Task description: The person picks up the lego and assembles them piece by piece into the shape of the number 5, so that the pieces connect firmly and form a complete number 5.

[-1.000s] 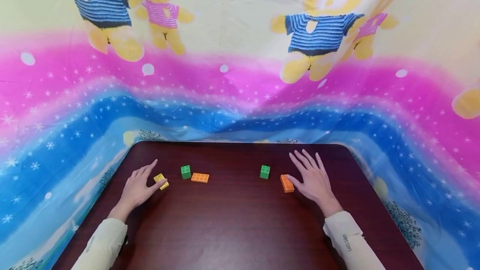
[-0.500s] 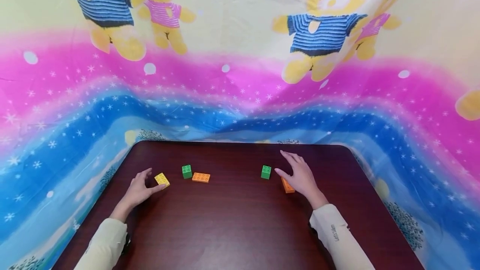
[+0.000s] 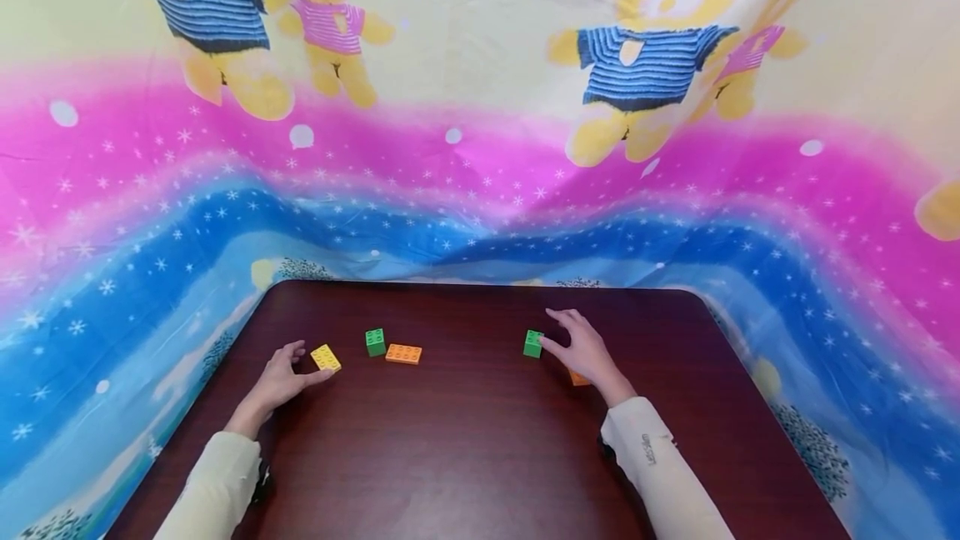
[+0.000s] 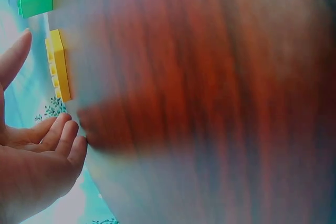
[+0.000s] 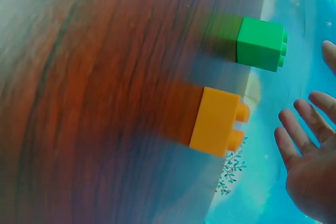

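My left hand (image 3: 279, 377) is beside a flat yellow toy brick (image 3: 326, 357), thumb and fingers parted. A gap shows between this hand and the yellow brick (image 4: 60, 65) in the left wrist view. Over on the right, my right hand (image 3: 588, 352) hovers with its fingers spread, its thumb overlapping the edge of a green brick (image 3: 531, 346) in the head view. Under it an orange brick (image 3: 579, 379) is partly hidden. From the right wrist, both the orange brick (image 5: 214, 120) and the green brick (image 5: 261, 44) stand apart from the fingers.
Left of centre, another green brick (image 3: 375, 342) stands beside a flat orange brick (image 3: 404, 354). All the bricks are on a dark wooden table (image 3: 450, 440). A curtain (image 3: 450, 190) printed with bears hangs behind its far edge.
My right hand has moved left, from beside the orange brick to over it and near the green one. My left hand's fingers have drawn back from around the yellow brick.
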Tool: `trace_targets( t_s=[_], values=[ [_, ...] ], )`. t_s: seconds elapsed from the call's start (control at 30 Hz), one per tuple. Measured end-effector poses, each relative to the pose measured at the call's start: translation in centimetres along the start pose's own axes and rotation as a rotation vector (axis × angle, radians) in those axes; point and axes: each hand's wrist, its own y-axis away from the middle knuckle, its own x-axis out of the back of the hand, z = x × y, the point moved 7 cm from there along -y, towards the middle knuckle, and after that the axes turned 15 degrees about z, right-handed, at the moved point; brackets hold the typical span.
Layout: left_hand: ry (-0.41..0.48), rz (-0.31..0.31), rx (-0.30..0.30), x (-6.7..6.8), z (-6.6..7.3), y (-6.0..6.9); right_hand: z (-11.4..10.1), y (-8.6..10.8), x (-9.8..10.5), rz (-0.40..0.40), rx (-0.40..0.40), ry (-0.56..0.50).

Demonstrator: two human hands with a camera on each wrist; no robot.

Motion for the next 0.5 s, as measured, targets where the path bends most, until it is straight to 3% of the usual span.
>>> trace_targets(
  t_s=[0.5],
  values=[
    [0.016,0.016,-0.057,-0.4,0.8,0.1,1.0,-0.2,-2.2,-0.047,-0.055,-0.021]
  ],
)
